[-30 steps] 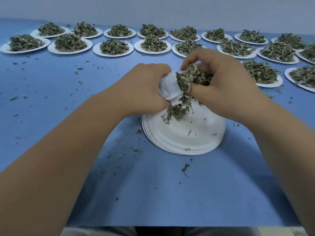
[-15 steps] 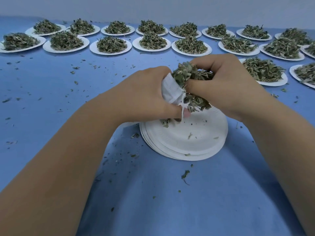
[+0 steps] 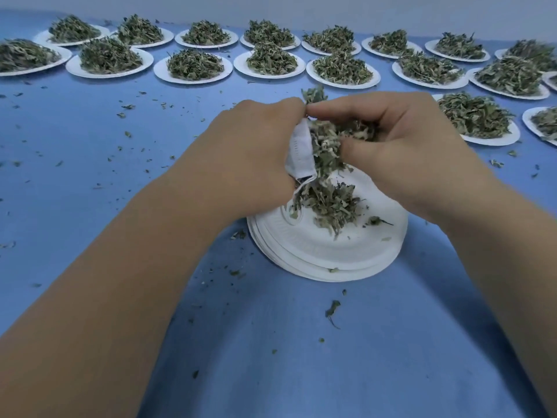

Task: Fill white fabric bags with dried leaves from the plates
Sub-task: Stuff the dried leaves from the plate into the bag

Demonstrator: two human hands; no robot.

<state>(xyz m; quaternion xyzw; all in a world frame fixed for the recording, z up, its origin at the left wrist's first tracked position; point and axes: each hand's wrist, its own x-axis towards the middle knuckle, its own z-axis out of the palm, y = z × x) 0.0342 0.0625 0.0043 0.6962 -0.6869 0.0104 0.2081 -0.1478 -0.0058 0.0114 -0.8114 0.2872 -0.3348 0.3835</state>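
- The left hand (image 3: 256,152) grips the white fabric bag (image 3: 300,155) by its mouth, fingers curled round the bunched cloth. The right hand (image 3: 407,152) pinches a clump of dried leaves (image 3: 340,137) against the opening, at three o'clock of the bag.
- The bag hangs just above the stack of plates (image 3: 316,251), where a loose heap (image 3: 328,203) lies under it.
- The bag looks limp and light, so its rim seems the place to hold; the leaves seem brittle (a hard squeeze would likely crumble them).
- Full plates (image 3: 193,66) run in rows from ten to two o'clock, well apart from the hands.
- Crumbs (image 3: 331,312) dot the blue cloth (image 3: 271,372); none sits between hand and bag.
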